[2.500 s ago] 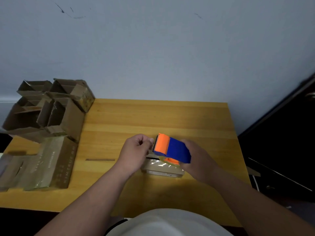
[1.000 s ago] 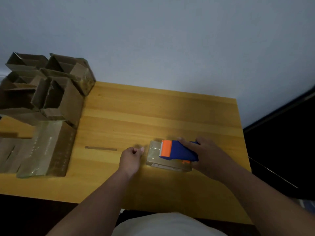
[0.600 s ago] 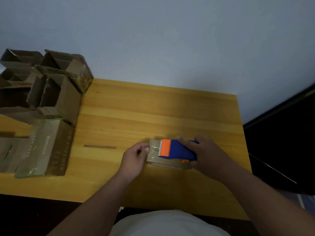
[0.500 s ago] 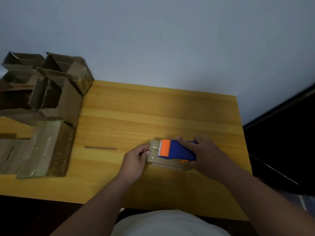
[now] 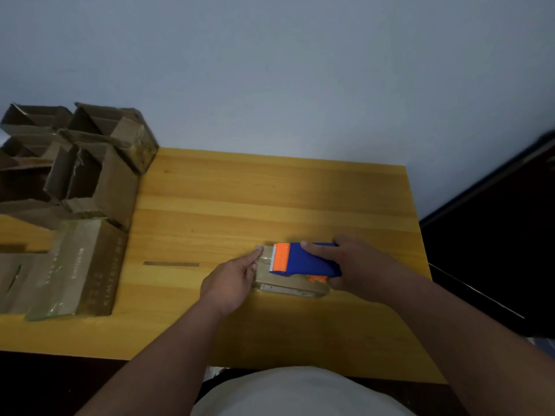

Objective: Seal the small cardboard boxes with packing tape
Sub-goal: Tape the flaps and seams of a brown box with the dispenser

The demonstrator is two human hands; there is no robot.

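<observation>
A small flat cardboard box (image 5: 288, 285) lies on the wooden table (image 5: 270, 199), right of centre near the front. My right hand (image 5: 354, 265) grips a blue and orange tape dispenser (image 5: 303, 261) that rests on top of the box, its orange toothed end pointing left. My left hand (image 5: 232, 280) sits at the box's left end, its index finger stretched out and pressing on the box's top left corner beside the dispenser's blade.
Several open, empty cardboard boxes (image 5: 81, 163) are stacked at the table's far left. A taped flat box (image 5: 75, 265) lies in front of them. A thin dark strip (image 5: 171, 263) lies on the table left of my hands. A dark opening is on the right.
My left hand moved from a fist beside the box to its left end, with the index finger now extended onto the top. The dispenser stays on the box under my right hand.
</observation>
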